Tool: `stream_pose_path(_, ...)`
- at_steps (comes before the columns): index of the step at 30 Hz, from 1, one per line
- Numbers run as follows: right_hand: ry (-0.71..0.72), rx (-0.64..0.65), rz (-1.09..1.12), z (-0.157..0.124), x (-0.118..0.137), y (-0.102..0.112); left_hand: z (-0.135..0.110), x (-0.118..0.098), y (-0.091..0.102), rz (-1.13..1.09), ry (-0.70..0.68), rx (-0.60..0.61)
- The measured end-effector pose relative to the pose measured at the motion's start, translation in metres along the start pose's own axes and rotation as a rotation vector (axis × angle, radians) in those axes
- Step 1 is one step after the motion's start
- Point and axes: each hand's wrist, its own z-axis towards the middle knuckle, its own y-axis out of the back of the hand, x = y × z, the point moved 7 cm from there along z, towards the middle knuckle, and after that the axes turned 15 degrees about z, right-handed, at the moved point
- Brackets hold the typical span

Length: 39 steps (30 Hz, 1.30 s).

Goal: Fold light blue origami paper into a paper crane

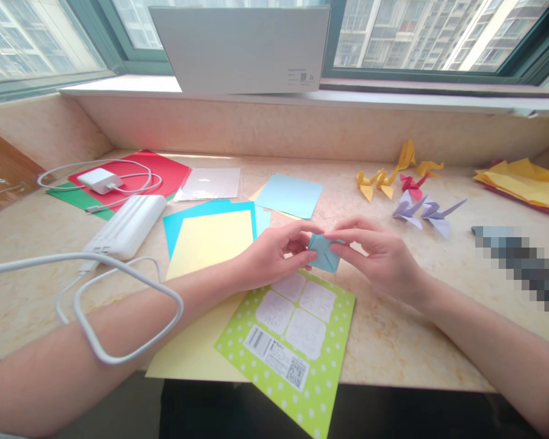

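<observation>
Both hands meet at the middle of the pale stone desk [393,341], pinching one small folded piece of light blue paper [324,252] between them. The left hand [274,256] grips its left side with thumb and fingers closed on it; the right hand [379,253] clamps its upper right edge, forefinger stretched along the top. The piece is held just above a lime green, white-dotted instruction sheet [297,341] that lies partly over a large pale yellow sheet [205,250]. Under that yellow sheet a cyan square sheet [178,221] shows, and a light blue square sheet [289,195] lies just beyond the hands.

To the left sit a white ribbed power bank [127,227], a white cable [119,292] looping over the left forearm, and a white charger brick [99,180] on red paper [165,167] over green paper [77,200]. To the right, well apart from the hands, lie folded paper cranes: yellow ones [379,180], a red one [412,183] and lavender ones [423,210]. A stack of yellow sheets [526,180] lies at the far right, and a white cardboard box [244,49] leans on the window sill
</observation>
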Motion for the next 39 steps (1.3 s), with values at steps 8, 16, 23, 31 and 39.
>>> stream_pose_path(8, -0.074, -0.023, 0.099, -0.001, -0.007, -0.004, 0.001, 0.001, 0.004, -0.11, 0.051, -0.053)
stream_pose_path(16, -0.174, -0.115, 0.246, -0.003, -0.012, -0.003, 0.001, -0.005, 0.005, -0.147, 0.05, -0.045)
stream_pose_path(23, -0.157, -0.207, 0.113, -0.002, -0.011, 0.007, -0.001, -0.004, 0.002, -0.256, 0.081, -0.05)
stream_pose_path(31, -0.166, -0.258, 0.328, -0.001, -0.015, 0.005, -0.003, -0.01, -0.002, -0.316, 0.047, -0.014)
stream_pose_path(39, -0.157, -0.266, 0.289, 0.0, -0.011, 0.005, -0.004, -0.012, -0.003, -0.33, 0.024, -0.023)
